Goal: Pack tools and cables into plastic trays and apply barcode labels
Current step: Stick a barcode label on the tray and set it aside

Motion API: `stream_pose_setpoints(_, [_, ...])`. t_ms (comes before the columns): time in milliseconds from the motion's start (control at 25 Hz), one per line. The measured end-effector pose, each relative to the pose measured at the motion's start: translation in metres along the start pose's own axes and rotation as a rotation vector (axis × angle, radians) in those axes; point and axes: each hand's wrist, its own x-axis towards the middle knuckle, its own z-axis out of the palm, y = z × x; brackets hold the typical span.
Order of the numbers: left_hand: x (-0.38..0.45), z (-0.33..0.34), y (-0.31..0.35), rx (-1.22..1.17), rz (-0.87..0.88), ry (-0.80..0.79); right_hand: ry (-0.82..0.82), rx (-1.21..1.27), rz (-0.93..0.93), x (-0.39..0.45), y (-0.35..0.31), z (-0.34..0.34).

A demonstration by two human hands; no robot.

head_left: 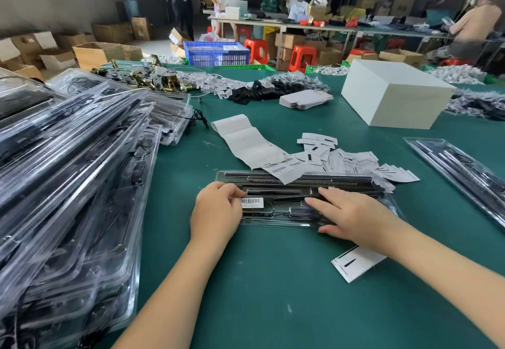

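Two bare forearms reach in from the bottom edge, with no sleeves in view. The left hand (216, 209) and right hand (352, 213) wear no gloves, rings, watch or bracelet. The fingernails are short and unpainted.

Tray stack (68, 184) left; bare table (273, 294) nearest.
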Motion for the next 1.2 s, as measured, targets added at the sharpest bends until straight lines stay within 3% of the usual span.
stream_pose_setpoints(240, [-0.003, 0.001, 0.000, 0.062, 0.060, -0.012, 0.067, -0.218, -0.202, 0.001, 0.005, 0.005])
stream_pose_setpoints(400, [-0.008, 0.001, 0.010, 0.215, 0.418, -0.035, 0.072, -0.260, -0.231, 0.005, 0.007, 0.006])
stream_pose_setpoints(480, [-0.019, 0.007, 0.021, 0.193, 0.579, -0.185, 0.084, -0.245, -0.243, 0.006, 0.007, 0.006])
stream_pose_setpoints(560, [-0.028, 0.019, 0.031, 0.260, 0.554, -0.291, 0.106, -0.222, -0.250, 0.002, 0.005, 0.005])
stream_pose_setpoints(640, [-0.026, 0.030, 0.038, 0.313, 0.491, -0.271, 0.096, -0.189, -0.216, 0.000, 0.004, 0.004])
stream_pose_setpoints(760, [-0.017, 0.038, 0.048, 0.519, 0.541, -0.256, 0.030, -0.061, -0.138, 0.002, 0.002, 0.006])
stream_pose_setpoints(880, [-0.019, 0.040, 0.051, 0.655, 0.604, -0.255, -0.121, 0.448, 0.197, -0.006, 0.007, 0.006])
stream_pose_setpoints(920, [-0.021, 0.040, 0.050, 0.646, 0.630, -0.232, -0.036, 0.578, 0.364, -0.011, 0.011, 0.006])
stream_pose_setpoints(1000, [-0.024, 0.037, 0.048, 0.597, 0.669, -0.166, 0.154, 0.589, 0.744, -0.027, 0.026, 0.006])
stream_pose_setpoints(1040, [-0.024, 0.037, 0.048, 0.578, 0.683, -0.139, 0.085, 0.539, 0.914, -0.035, 0.035, 0.005])
stream_pose_setpoints(1120, [-0.025, 0.037, 0.047, 0.555, 0.687, -0.127, -0.117, 0.643, 1.094, -0.049, 0.047, 0.007])
stream_pose_setpoints(1200, [-0.026, 0.036, 0.048, 0.546, 0.683, -0.116, -0.086, 0.952, 1.170, -0.055, 0.055, 0.008])
